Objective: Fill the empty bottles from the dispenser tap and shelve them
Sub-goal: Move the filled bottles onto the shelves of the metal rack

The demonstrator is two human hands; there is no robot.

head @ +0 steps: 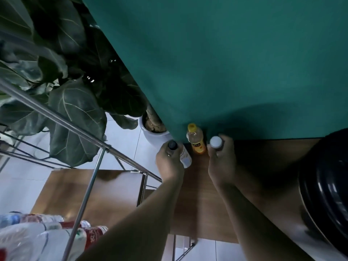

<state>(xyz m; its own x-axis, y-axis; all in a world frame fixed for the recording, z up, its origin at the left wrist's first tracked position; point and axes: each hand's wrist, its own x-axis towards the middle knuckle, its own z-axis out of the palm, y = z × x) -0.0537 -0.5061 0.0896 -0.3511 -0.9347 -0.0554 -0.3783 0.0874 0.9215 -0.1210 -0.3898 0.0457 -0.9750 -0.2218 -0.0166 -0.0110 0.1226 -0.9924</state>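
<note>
Your left hand point(169, 162) is wrapped around a pale bottle with a black cap point(183, 155), fingers curled over its upper body just under the cap. The bottle leans a little to the right, and whether its base touches the surface is hidden. Your right hand point(221, 161) is closed around a bottle with a round white cap point(215, 141); only the cap and a sliver of the neck show above your fingers.

Between your two hands, at the far edge, a clear plastic bottle with a yellow cap and an orange label point(195, 141) stands upright on the brown wooden tabletop point(199, 204), close against the dark green wall point(226, 63). Both held bottles are over this far end of the tabletop, either side of the yellow-capped one.

To the right, near you, sits the large dark rounded body of a glossy black vessel point(325, 185). To the left runs a silver metal wire rack point(90, 178) with a wooden shelf board point(88, 194) low down. In the near-left corner lies a heap of clear plastic bottles with red and white labels point(47, 236). Far left, a big-leaved dark green plant point(66, 91) grows from a white ceramic pot point(150, 136) on the pale tiled floor point(120, 147).
</note>
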